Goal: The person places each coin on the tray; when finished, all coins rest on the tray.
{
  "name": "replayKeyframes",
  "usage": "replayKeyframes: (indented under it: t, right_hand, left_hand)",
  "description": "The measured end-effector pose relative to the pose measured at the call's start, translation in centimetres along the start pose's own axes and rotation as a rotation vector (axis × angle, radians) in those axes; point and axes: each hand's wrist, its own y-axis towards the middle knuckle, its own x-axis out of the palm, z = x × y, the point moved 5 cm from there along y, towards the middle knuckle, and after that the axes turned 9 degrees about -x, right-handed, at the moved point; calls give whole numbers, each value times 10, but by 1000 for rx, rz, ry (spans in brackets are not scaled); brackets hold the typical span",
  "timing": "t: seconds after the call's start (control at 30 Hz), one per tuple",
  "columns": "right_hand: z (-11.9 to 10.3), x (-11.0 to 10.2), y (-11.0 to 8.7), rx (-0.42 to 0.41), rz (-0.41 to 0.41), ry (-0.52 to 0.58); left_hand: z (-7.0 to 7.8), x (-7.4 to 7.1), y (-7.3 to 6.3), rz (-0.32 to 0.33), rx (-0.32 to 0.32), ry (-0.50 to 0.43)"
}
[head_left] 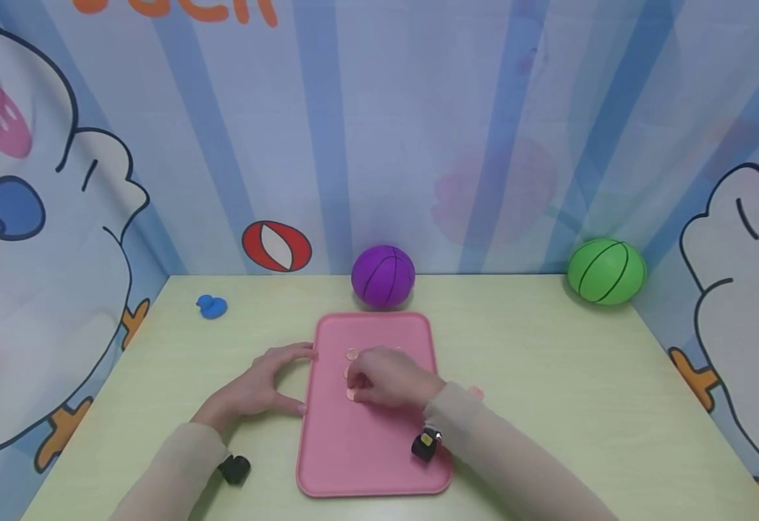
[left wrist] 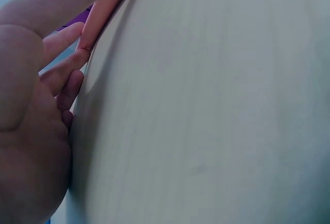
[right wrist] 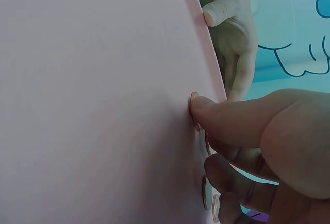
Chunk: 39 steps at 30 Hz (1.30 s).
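A pink tray (head_left: 372,456) lies on the table, with several thin copper-coloured coins on it, one of them (head_left: 352,354) beyond my right hand. Over the tray, my right hand (head_left: 388,378) has its fingers curled. In the right wrist view, its thumb (right wrist: 211,113) presses on a coin (right wrist: 194,109) that lies against the tray's surface; the index fingertip is partly hidden behind the thumb. More coins (right wrist: 207,192) lie beside the other fingers. At the tray's left edge my left hand (head_left: 260,382) rests with fingers spread, its fingertips and thumb touching the rim.
Behind the tray stands a purple ball (head_left: 383,276), close to its far rim. A green ball (head_left: 606,271) sits at the table's back right corner, a blue toy duck (head_left: 212,307) at the back left. Something small and pink (head_left: 476,392) shows partly behind the right sleeve.
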Motion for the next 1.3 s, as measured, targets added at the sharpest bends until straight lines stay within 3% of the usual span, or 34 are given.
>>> replayKeyframes:
  t: [0.43, 0.63, 0.93, 1.07, 1.3]
  right_hand:
    - [0, 2, 2, 30, -2, -2]
    - [9, -2, -6, -5, 55, 86]
    - [35, -28, -36, 35, 155, 250]
    - [51, -38, -54, 56, 158, 308]
    - [85, -51, -90, 121, 136, 318]
  left_hand:
    - [2, -1, -1, 3, 15, 5]
    - [4, -1, -2, 0, 18, 0]
    - [2, 1, -1, 4, 3, -11]
    - [2, 1, -1, 2, 9, -11]
    - [2, 0, -1, -1, 13, -9]
